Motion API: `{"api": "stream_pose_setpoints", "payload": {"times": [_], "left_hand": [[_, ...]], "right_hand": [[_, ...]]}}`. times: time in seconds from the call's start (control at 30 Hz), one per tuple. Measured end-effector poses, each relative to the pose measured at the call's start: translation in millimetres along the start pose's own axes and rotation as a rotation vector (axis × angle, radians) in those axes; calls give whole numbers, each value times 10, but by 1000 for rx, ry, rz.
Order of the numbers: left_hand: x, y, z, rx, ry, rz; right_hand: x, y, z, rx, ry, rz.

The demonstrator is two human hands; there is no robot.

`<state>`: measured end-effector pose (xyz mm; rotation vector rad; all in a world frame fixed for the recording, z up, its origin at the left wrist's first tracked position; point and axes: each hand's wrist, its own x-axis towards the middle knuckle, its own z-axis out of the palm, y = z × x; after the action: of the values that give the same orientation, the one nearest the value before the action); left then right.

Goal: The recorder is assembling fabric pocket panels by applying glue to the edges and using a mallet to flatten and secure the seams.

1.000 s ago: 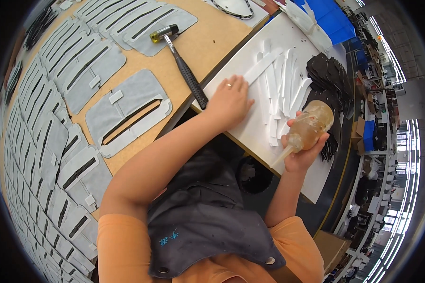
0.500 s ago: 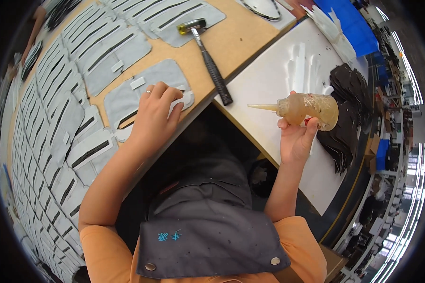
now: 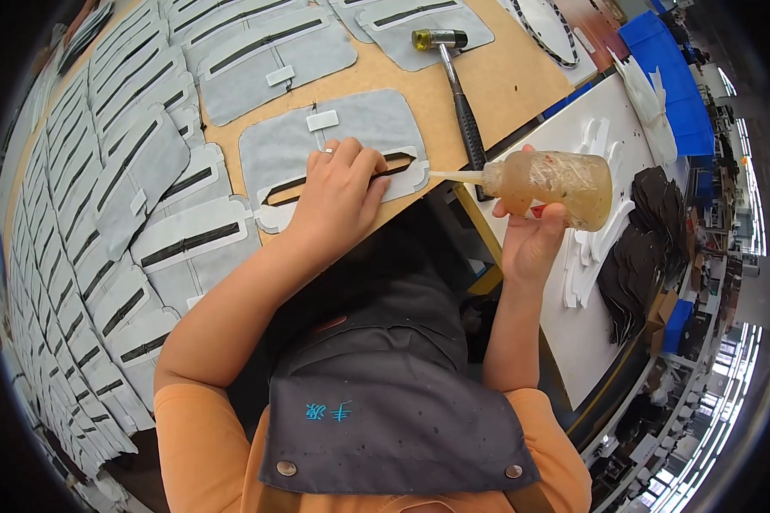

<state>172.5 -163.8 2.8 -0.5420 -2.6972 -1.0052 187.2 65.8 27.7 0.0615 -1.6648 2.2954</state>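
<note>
My left hand (image 3: 342,184) lies on a grey fabric panel (image 3: 368,115) with a white backing strip and a slot edged in black. Its fingers are bent together, with thumb and index finger at the slot's edge; the hand hides the slot's middle. In my right hand (image 3: 530,244) is a translucent squeeze bottle (image 3: 565,184) of yellowish liquid, tilted on its side. The bottle's thin nozzle points left, its tip at the white tab on the panel's right end. Whether tip and tab touch, I cannot tell.
A hammer (image 3: 460,98) with a yellow-and-black head lies beyond the panel. Many similar grey panels (image 3: 274,51) cover the table to the left and back. White strips (image 3: 586,265) and stacked dark pieces (image 3: 646,248) sit on the white table at right, near a blue bin (image 3: 672,77).
The bottle's nozzle has come over to the panel's right end from above the white table. My left hand remains on the panel, lower along its slot. The whole view has shifted.
</note>
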Motion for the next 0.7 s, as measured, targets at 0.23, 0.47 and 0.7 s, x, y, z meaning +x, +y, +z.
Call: {"api": "stream_pose_setpoints", "payload": {"times": [0.23, 0.47, 0.7], "left_hand": [[30, 6, -24, -111, 9, -48], [29, -18, -1, -124, 37, -44], [28, -26, 9, -94, 34, -31]], "right_hand": [[-7, 142, 175, -172, 24, -102], [16, 166, 225, -212, 1, -167], [-1, 169, 214, -245, -38, -168]]}}
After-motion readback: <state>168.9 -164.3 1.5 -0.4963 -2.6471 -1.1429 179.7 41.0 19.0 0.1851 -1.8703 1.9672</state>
